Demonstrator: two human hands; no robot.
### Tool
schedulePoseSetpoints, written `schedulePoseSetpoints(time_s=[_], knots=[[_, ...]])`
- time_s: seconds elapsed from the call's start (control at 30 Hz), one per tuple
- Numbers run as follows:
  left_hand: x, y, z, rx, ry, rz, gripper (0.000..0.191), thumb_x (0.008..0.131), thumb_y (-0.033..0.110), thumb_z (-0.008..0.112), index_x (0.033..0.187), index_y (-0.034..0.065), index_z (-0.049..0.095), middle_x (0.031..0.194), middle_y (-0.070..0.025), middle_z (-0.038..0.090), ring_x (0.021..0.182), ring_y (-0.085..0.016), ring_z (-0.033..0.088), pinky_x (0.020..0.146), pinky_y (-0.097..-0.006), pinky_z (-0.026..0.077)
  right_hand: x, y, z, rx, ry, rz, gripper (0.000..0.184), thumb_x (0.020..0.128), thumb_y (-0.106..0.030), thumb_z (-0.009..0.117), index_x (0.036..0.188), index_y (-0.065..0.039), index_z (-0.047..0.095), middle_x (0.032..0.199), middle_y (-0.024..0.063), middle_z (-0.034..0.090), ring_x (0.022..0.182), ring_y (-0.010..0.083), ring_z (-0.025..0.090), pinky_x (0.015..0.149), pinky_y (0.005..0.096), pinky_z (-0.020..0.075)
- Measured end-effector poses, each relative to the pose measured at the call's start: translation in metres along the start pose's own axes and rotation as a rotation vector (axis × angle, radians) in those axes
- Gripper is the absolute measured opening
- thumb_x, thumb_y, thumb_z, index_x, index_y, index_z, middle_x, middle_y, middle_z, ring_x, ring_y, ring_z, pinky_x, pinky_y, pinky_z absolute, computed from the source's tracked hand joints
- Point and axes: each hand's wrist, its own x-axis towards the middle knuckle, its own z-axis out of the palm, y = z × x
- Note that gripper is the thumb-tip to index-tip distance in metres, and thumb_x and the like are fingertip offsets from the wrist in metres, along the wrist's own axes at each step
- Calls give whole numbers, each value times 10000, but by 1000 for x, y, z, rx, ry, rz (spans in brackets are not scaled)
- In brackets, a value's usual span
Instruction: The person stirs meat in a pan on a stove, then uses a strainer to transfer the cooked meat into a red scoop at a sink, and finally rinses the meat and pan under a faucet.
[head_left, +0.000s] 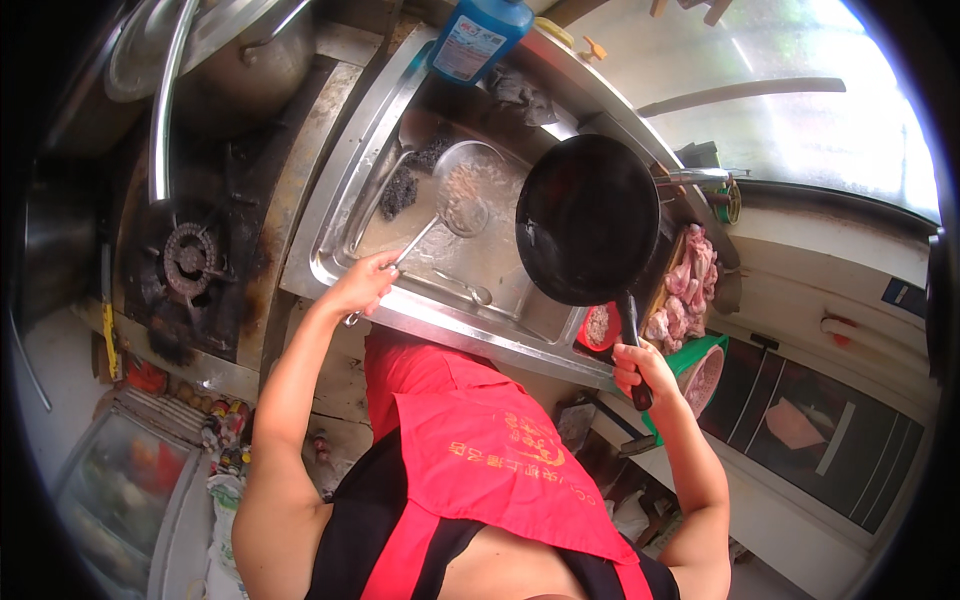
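My left hand (364, 285) grips the handle of a metal strainer ladle (466, 219), whose bowl holds pale pinkish bits over the sink's water. A larger round strainer or bowl rim overlaps it; which one cannot be told. With its fingers closed round the handle, my right hand (639, 367) holds a black wok (589, 219) raised over the sink's right side, its dark inside facing the camera. The stainless steel sink (450, 319) holds cloudy water, a spoon (480, 295), a long-handled ladle (391, 174) and a dark scouring pad (398, 193).
A gas burner (190, 259) lies to the left. Behind the sink stands a blue bottle (476, 41). At right are a red bowl (600, 328) of minced food, raw meat pieces (685, 289) on a board, and a green basket (686, 356).
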Motion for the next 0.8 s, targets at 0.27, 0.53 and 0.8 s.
schedulePoseSetpoints(time_s=[0.27,0.53,0.8], knots=[[-39,20,-24,-80,164,145,479,969,89,454,1430,22,346,653,2,472,369,-61,382,340,-226,317,61,30,10,596,-320,174,232,942,-147,522,723,-129,448,575,-77,359,430,42,362,452,242,336],[-51,44,-12,-21,152,131,486,968,84,458,1439,48,341,649,2,473,369,-54,380,336,-219,326,125,76,41,1103,-586,159,142,960,-130,476,848,-43,490,572,-76,395,423,38,396,484,238,372],[-11,31,32,896,408,753,544,869,99,574,1395,140,442,695,-156,558,643,-296,638,576,-385,525,197,142,73,949,-358,66,218,974,-255,517,930,-42,539,613,-18,457,529,99,474,524,271,442]])
